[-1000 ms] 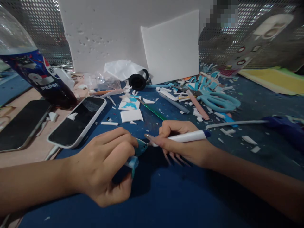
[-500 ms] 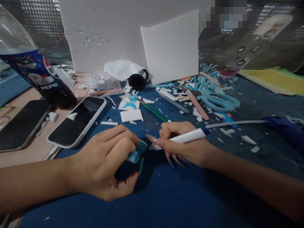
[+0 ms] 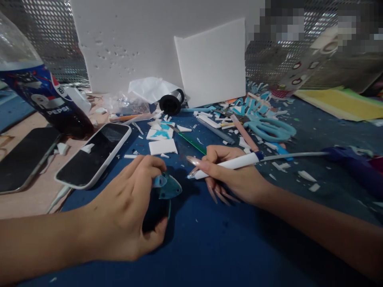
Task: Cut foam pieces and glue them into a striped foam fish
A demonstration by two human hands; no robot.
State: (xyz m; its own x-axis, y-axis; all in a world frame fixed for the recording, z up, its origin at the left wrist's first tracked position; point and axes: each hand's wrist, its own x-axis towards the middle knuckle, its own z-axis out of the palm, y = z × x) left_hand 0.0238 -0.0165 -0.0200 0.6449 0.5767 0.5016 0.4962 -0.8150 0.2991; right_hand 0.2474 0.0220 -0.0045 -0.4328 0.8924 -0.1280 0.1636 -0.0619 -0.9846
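My left hand (image 3: 128,203) is curled, its fingertips closed around a small teal pointed piece (image 3: 171,187) marked with dark spots. A short light-blue cylinder end (image 3: 160,181) pokes out beside that piece, under the fingers. A thin teal edge shows near my left thumb; most of the held part is hidden by the hand. In my right hand (image 3: 230,171) is a white pen-like tool (image 3: 230,166) with a dark blue back end. Its bluish tip points left towards the teal piece, a short gap apart. A thin grey strand (image 3: 295,156) runs right from the tool's back end.
Beyond my hands lie a green craft knife (image 3: 191,142), light-blue scissors (image 3: 271,128), a pink stick (image 3: 244,133), a black spool (image 3: 171,102) and foam scraps. Two phones (image 3: 94,155) and a Pepsi bottle (image 3: 44,95) stand left. White boards (image 3: 212,63) lean behind; a purple bundle (image 3: 353,169) lies right.
My left hand has shifted slightly left and turned, showing more of the teal piece. The pen-like tool's tip is now farther from it and slightly higher. The whole view has shifted slightly.
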